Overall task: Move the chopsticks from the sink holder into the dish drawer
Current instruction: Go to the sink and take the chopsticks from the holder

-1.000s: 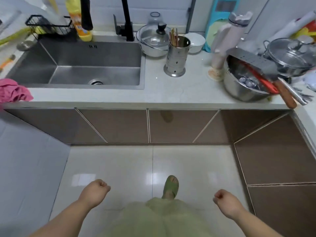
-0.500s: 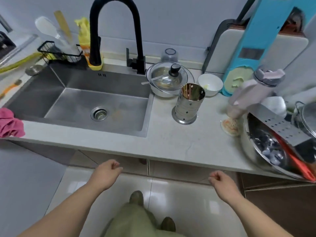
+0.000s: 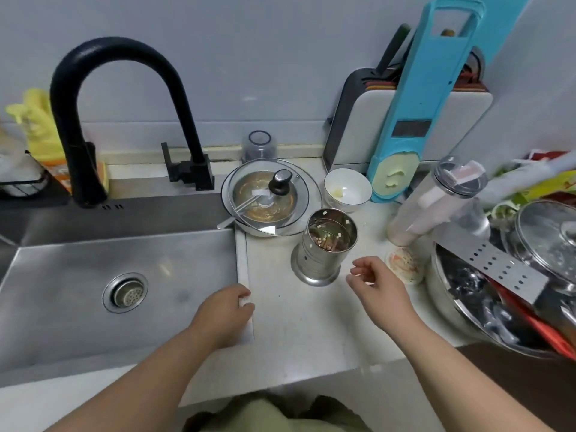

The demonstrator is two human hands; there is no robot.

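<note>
Many chopsticks stand bundled in the perforated steel holder at frame centre on the table, only their pale and reddish tips showing. I judge them light, stiff and slippery, best pinched together near the tops. My right hand hovers half-open, empty, beside it; my left hand rests curled, empty, on the sink edge.

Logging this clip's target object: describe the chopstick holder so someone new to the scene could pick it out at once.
Start at the steel sink and move right onto the pale counter. In front of the glass-lidded pan and the white bowl, just beyond the right hand, stands the chopstick holder. It is the only upright perforated metal cylinder on a flared base, with chopsticks inside.
</note>
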